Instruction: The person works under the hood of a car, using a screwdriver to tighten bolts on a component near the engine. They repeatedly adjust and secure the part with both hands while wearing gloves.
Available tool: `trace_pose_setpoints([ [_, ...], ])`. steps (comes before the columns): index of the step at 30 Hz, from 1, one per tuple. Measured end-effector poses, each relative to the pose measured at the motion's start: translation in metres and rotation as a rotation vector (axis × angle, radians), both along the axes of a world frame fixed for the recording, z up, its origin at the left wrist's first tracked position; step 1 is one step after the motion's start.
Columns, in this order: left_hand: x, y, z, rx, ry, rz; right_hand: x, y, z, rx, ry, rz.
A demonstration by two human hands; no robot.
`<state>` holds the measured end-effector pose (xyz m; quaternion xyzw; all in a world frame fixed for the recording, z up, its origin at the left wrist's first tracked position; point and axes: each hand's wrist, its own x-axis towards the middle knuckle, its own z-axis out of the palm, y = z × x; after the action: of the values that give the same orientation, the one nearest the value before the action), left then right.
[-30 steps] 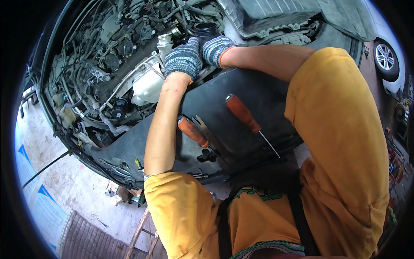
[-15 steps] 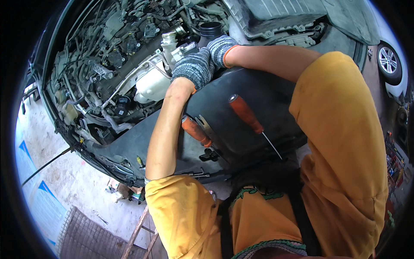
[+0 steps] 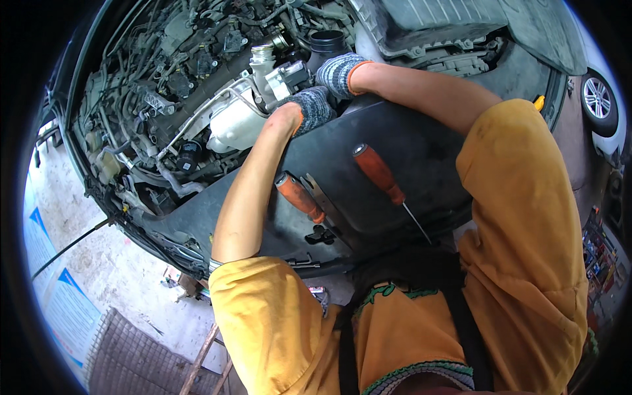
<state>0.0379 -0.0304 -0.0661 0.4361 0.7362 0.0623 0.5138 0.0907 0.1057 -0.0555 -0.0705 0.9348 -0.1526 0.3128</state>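
Black duct (image 3: 327, 43), round open mouth facing up, in the engine bay; lies just beside the right hand (image 3: 342, 74), at its 11 o'clock. Contact between them: cannot tell. Right hand in striped knit glove, orange cuff, fingers curled down and hidden; cannot tell whether they are clamped on anything. Left hand (image 3: 313, 108), same glove type, just beside it at 7 o'clock, tucked at the panel edge. Its fingertips are hidden too, so its grip cannot be told. Duct is at about 12 o'clock from the left hand.

Grey metal unit (image 3: 289, 79) near left hand, 11 o'clock. Silver neck (image 3: 262, 62) farther off, 10 o'clock. Pale metal shield (image 3: 230, 126) at 9 o'clock, beside left wrist. Ribbed dark housing (image 3: 421, 26) at right hand's 2 o'clock.

Dark body panel (image 3: 415, 145) spreads below both hands. On it: orange-handled screwdriver (image 3: 376, 171) at 5 o'clock, shaft pointing to 5; second orange handle (image 3: 299, 197) at 6 o'clock, flat metal tool (image 3: 320, 197) beside it, small black clip (image 3: 320, 235) just below.

Outer edge: car wheel (image 3: 597, 97) at 3 o'clock, quilted mat (image 3: 138, 355) on floor at 7.
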Motion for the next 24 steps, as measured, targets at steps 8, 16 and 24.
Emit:
trace_pose_setpoints([
  [8, -0.006, -0.019, 0.013, 0.137, -0.321, 0.204, 0.002, 0.001, -0.011, -0.075, 0.011, 0.028],
  [16, -0.02, 0.003, 0.027, 0.165, 0.303, 0.228, 0.004, 0.002, 0.002, -0.026, -0.007, -0.06],
  [24, -0.025, 0.007, 0.034, 0.237, 0.375, 0.287, 0.004, 0.0, 0.009, -0.03, -0.016, -0.094],
])
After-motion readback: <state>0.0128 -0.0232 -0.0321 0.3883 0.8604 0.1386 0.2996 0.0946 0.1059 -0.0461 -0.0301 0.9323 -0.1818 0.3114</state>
